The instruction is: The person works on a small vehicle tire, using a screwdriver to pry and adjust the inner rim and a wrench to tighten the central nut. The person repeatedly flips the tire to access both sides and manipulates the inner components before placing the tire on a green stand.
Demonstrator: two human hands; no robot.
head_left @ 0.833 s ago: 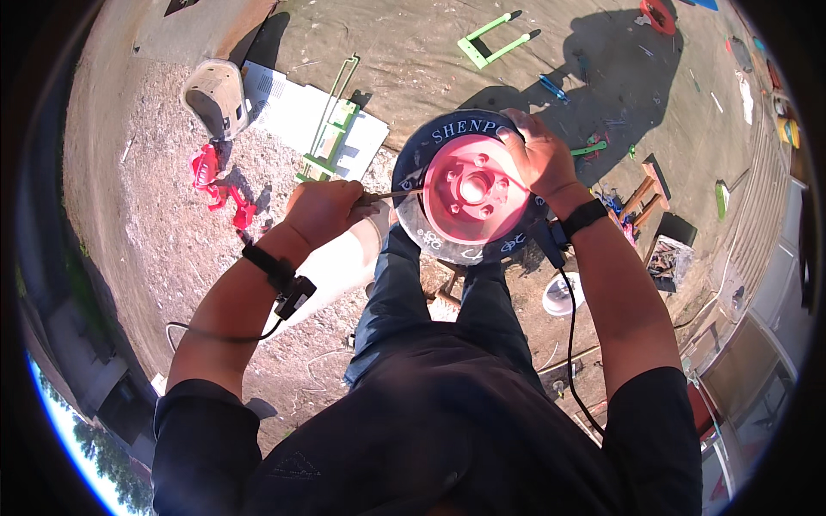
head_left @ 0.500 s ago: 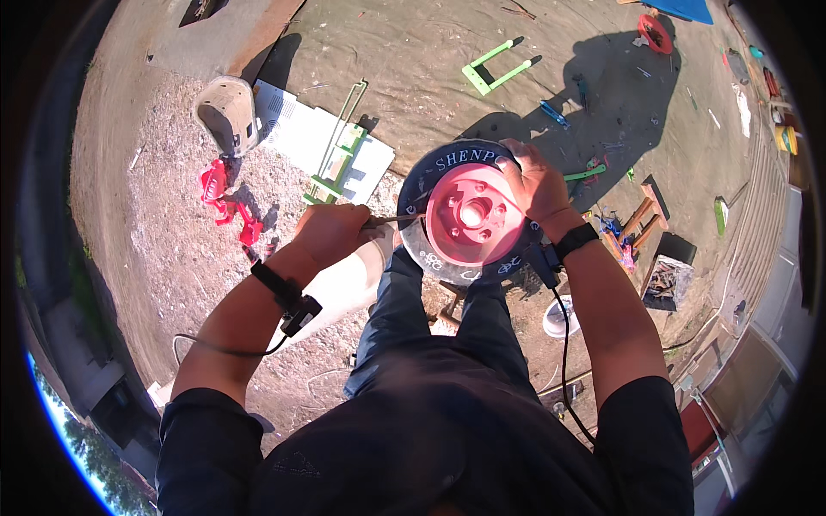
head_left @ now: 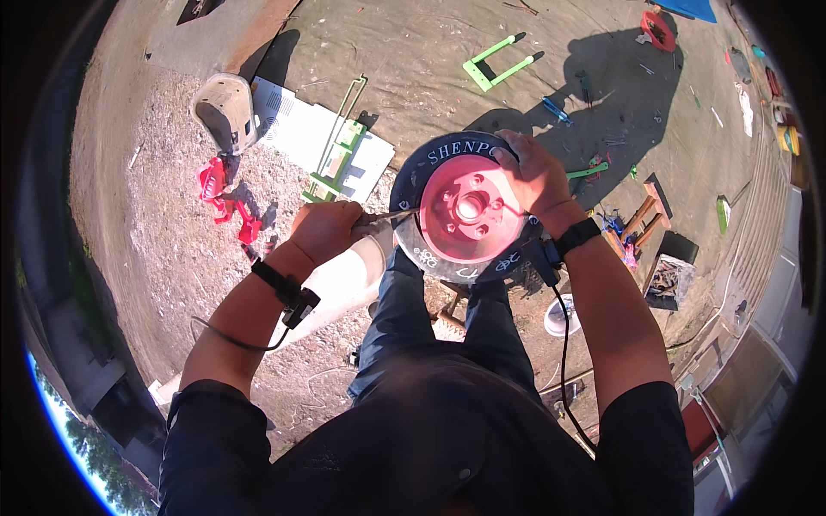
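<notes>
A small wheel with a black tyre and a pinkish-red hub is held up in front of my legs, its face toward me. My right hand grips the wheel at its upper right, with the thumb lying over the hub's edge. In my closed left hand is a thin metal tool like a screwdriver; the fingers hide its handle. Its tip meets the left side of the wheel, at the seam between tyre and hub. How deep the tip sits I cannot tell.
On the ground ahead lie a white panel with a green metal frame, a grey plastic tub, red parts and a green U-shaped frame. To the right are pliers, a wooden stool and a box of scraps.
The wheel has shifted slightly left and up and turned a little counter-clockwise. My left hand has moved slightly left with the tool, whose tip remains at the seam.
</notes>
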